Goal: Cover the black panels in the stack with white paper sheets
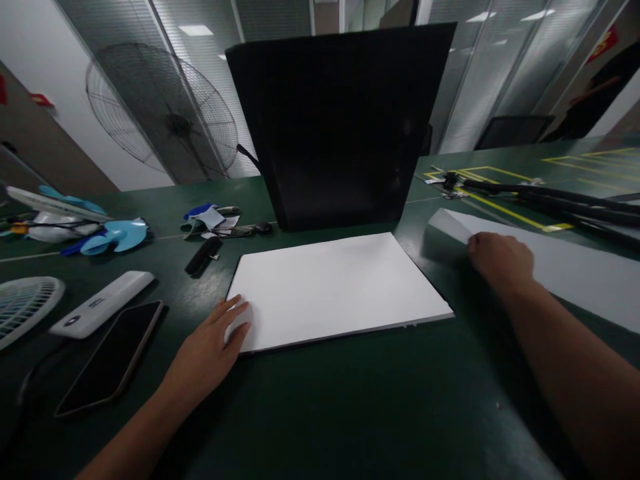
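Note:
A flat white rectangular panel (333, 290) with a thin dark edge lies on the green table. My left hand (213, 340) rests at its near left corner, fingers apart and touching the white surface without gripping it. Over on the right, my right hand (503, 260) is closed on the upper edge of a long white sheet (565, 260). The sheet's left corner is lifted and bent; its right end runs out of view. Behind the white panel stands a large black panel (345, 127), leaning back slightly.
On the left lie a phone (113, 357), a white oblong device (103, 303), a white grille (27, 307) and blue fan blades (120, 237). A small black object (203, 257) sits near the white panel. Black rods (540, 193) lie at right; a person (597, 93) is behind.

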The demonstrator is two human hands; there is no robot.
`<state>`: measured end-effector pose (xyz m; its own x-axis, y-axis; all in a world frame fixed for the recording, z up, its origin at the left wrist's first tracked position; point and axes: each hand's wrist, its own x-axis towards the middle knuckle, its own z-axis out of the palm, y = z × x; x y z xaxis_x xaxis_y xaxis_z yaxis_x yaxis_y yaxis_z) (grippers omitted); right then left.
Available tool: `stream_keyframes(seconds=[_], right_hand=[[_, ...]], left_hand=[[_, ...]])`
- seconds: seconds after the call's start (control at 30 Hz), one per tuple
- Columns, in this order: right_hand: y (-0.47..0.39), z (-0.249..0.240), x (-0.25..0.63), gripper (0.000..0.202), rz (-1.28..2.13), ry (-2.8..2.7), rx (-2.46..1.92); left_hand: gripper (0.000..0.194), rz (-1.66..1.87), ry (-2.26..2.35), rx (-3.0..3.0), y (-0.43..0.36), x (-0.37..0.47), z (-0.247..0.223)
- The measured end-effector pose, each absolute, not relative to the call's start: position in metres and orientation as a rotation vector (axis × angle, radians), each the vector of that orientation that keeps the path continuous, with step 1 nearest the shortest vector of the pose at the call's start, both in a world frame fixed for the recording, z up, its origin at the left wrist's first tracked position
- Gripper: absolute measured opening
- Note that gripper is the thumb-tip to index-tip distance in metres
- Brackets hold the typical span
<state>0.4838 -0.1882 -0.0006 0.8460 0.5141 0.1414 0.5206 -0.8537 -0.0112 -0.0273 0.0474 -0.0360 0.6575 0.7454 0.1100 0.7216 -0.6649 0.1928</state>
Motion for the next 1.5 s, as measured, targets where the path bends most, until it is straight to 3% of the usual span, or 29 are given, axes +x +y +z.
stream_keyframes(seconds=[0.13, 0.3, 0.43, 0.6, 0.73, 0.93, 1.1, 1.33, 1.5], right_hand=[[-0.17, 0.02, 0.436, 0.05, -0.322, -0.964, -2.954], [-0.144, 0.012, 0.335, 0.039, -0.294, -1.641, -2.663], [-0.134, -0.013, 0.273, 0.041, -0.132, -2.249, -2.001], [-0.133, -0.019, 0.254, 0.06, 0.221, -2.318, -1.606], [-0.133, -0.014, 0.271, 0.067, 0.299, -2.183, -1.62], [-0.128, -0.03, 0.354, 0.078, -0.279, -1.604, -2.448], [-0.137, -0.02, 0.394, 0.071, -0.027, -1.383, -2.867], [-0.14, -0.011, 0.365, 0.068, -0.086, -1.47, -2.84], [-0.139, -0.014, 0.34, 0.093, 0.008, -2.257, -2.011]], left_hand=[[0.055, 0.281, 1.218, 2.702, 0.048, -0.029, -0.036], [0.067, 0.38, 1.2, 2.594, 0.045, -0.03, -0.033], [0.074, 0.437, 1.17, 2.587, 0.042, -0.03, -0.034], [0.08, 0.427, 1.201, 2.624, 0.042, -0.027, -0.042], [0.077, 0.415, 1.224, 2.63, 0.044, -0.025, -0.045], [0.057, 0.444, 1.258, 2.554, 0.052, -0.029, -0.04], [0.052, 0.464, 1.256, 2.533, 0.058, -0.03, -0.036], [0.047, 0.353, 1.2, 2.699, 0.057, -0.032, -0.038], [0.048, 0.311, 1.231, 2.718, 0.056, -0.033, -0.039]])
